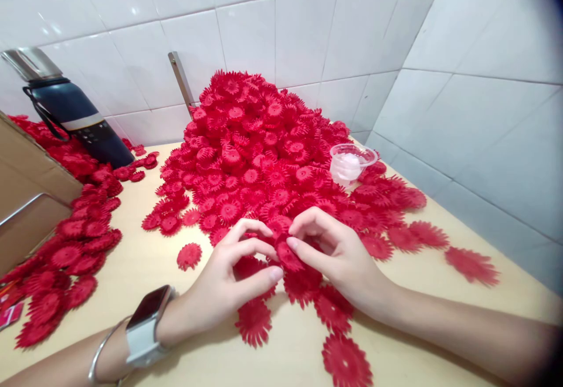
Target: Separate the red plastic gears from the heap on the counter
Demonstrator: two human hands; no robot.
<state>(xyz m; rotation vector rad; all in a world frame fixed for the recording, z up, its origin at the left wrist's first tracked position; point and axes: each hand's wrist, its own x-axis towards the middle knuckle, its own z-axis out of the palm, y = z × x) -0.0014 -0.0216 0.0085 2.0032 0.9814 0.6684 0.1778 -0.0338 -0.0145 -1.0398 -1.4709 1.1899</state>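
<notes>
In front of the large heap of red fringed flowers (250,141), both my hands meet at a single red flower (289,257) with a cut, petal-like edge. My right hand (332,252) pinches it between thumb and curled fingers. On its other side, my left hand (233,264) has its thumb and fingertips closed in at the flower's left edge; part of this grip is hidden. Directly under my hands lie more loose flowers, one of them a flower (255,321) below my left thumb and another flower (347,359) nearer the table's front.
A clear plastic cup (347,167) with whitish contents rests on the heap's right side. To the left stand a dark blue bottle (83,111) and a cardboard box (33,182), with more red flowers (65,255) around them. A metal strip (180,79) leans on the tiled wall (303,29).
</notes>
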